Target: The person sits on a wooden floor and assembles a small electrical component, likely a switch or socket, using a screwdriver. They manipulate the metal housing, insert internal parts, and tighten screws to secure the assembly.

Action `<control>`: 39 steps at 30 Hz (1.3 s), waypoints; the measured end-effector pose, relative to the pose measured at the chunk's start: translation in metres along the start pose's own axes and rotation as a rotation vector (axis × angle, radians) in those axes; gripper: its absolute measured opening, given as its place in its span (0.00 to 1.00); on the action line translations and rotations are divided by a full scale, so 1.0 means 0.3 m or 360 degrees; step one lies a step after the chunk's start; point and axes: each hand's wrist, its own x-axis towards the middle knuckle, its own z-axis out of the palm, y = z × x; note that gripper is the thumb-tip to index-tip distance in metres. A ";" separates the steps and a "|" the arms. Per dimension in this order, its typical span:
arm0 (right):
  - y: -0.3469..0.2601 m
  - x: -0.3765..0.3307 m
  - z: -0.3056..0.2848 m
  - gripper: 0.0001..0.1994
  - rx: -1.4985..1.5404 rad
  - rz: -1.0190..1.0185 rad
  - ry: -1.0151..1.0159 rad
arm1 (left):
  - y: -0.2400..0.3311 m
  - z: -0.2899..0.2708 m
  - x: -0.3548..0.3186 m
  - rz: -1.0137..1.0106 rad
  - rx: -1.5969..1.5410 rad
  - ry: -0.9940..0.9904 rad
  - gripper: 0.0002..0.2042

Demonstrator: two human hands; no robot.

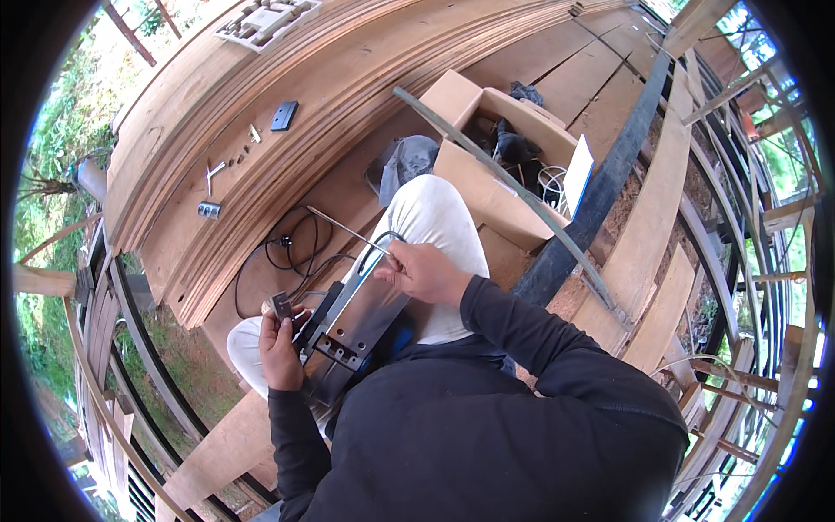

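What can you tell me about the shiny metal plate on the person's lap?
The metal plate is a long, flat, silvery piece with a reflective face and dark rectangular cut-outs near its lower end. It lies slanted across the lap. The left hand grips its lower end, and the right hand rests at its upper end, holding a thin rod.

A shiny metal housing [352,326] is held across the lap, gripped at its near end by the left hand [280,348]. A thin rod [346,228] is pinched by the right hand [424,271]. An open cardboard box [496,165] is seen beyond the knee.
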 end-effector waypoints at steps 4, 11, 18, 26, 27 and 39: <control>0.007 0.017 0.014 0.15 -0.0187 -0.0120 0.0088 | -0.025 -0.027 0.082 -0.0090 0.0125 -0.0014 0.11; -0.064 0.031 -0.007 0.13 -0.0259 0.0029 0.0033 | 0.025 0.026 0.123 -0.0055 -0.0053 0.0049 0.12; -0.096 0.061 0.013 0.12 0.0139 -0.0328 0.0487 | 0.144 0.148 0.104 -0.0044 -0.0354 -0.0130 0.13; -0.276 0.105 0.032 0.09 0.1022 0.0199 -0.0026 | 0.244 0.240 -0.005 -0.0103 -0.0283 -0.0464 0.14; -0.283 0.107 0.033 0.09 0.1103 0.0196 -0.0069 | 0.265 0.251 -0.029 -0.0078 -0.0151 -0.0519 0.14; -0.323 -0.016 0.009 0.04 0.1951 0.0275 0.0110 | 0.343 0.288 -0.155 -0.0022 -0.0123 -0.0513 0.14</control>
